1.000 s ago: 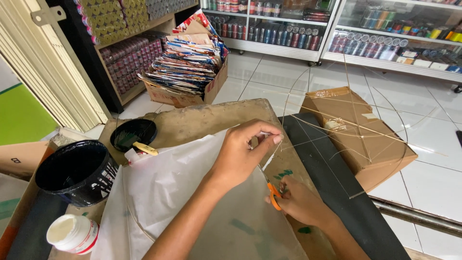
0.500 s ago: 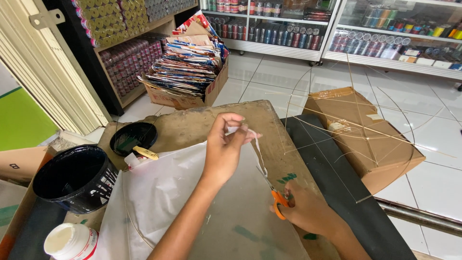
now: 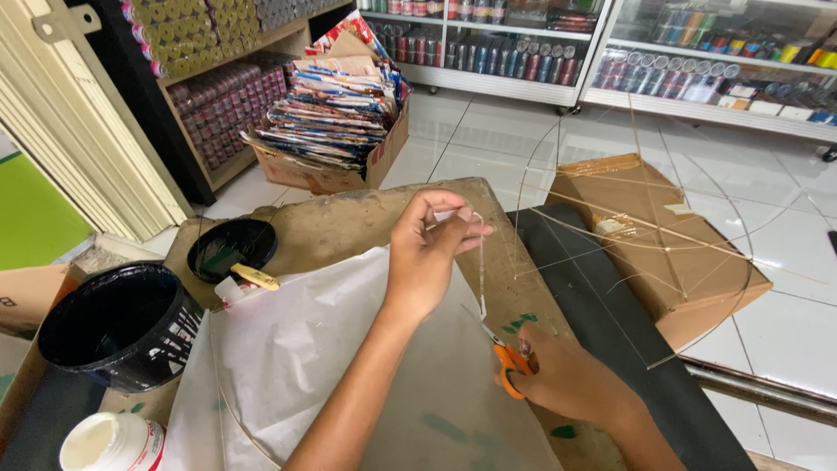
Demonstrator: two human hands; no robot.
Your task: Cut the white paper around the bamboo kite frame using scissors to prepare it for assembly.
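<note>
A brown surface [image 3: 349, 222] held a big sheet of white paper [image 3: 288, 349]. Beside it sat a black bucket [image 3: 118, 327]. The left hand [image 3: 427, 257] lifted the paper's top edge, fingers pinched shut on it. The right hand [image 3: 567, 379] gripped small orange scissors [image 3: 506, 358], cutting the paper's edge.

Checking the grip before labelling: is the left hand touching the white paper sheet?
Touching. The head view shows the left hand pinching the top corner of the white paper sheet between its fingertips.
</note>
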